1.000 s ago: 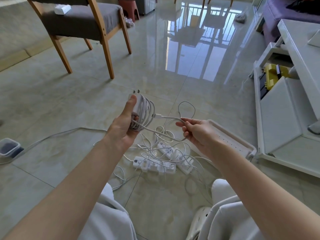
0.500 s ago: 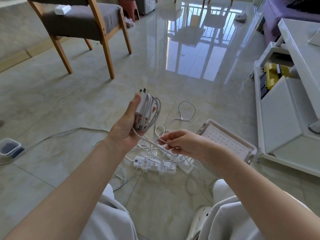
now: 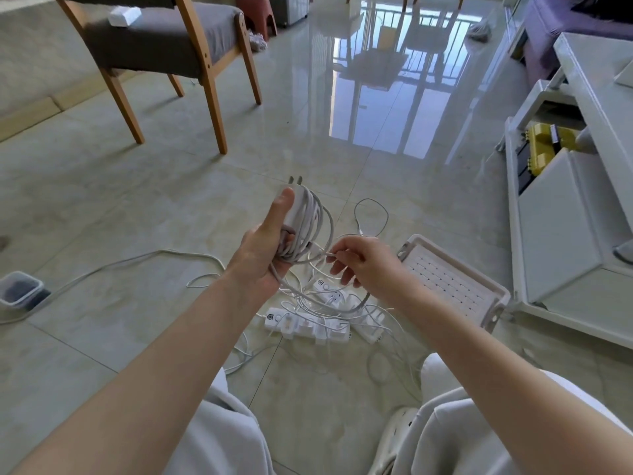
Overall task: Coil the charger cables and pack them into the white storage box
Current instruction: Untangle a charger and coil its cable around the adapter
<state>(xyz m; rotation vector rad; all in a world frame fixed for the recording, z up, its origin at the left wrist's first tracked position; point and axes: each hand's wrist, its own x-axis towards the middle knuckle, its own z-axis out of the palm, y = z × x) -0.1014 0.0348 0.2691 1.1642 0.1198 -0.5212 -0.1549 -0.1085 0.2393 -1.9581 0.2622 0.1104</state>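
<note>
As I looked down over the pale tiled floor (image 3: pixel 102 200), a white cabinet (image 3: pixel 561 234) ran along my right side and a wooden chair (image 3: pixel 164 42) with a grey seat stood well away to the front left. The white storage box (image 3: pixel 493 305) lay on the floor just beside my right forearm, on its outer side, with its slotted bottom facing up at me; nothing I held was inside it. Two white power strips (image 3: pixel 308 325) lay on the floor below and between my hands, touching each other, with loose cables (image 3: pixel 239 358) tangled over and around them. One long lead trailed off to the left towards a small clear container (image 3: pixel 19 293).

My left grip (image 3: pixel 263 255) was raised above that tangle and closed round the charger (image 3: pixel 298 207), thumb lying up along its flat side, fingers curled behind it, its two prongs pointing up and away from me. The cable (image 3: pixel 318 234) was wound in several turns around the charger body, and the turns bulged out on the side towards my right hand. My right grip (image 3: pixel 363 265) sat just beside the coil, pinching one strand of that cable between thumb and forefinger where it left the bundle, with the other fingers loosely curled beneath. From that pinch the strand sagged down towards the power strips. Both the charger and its coil were well apart from the box, up and to its left.
</note>
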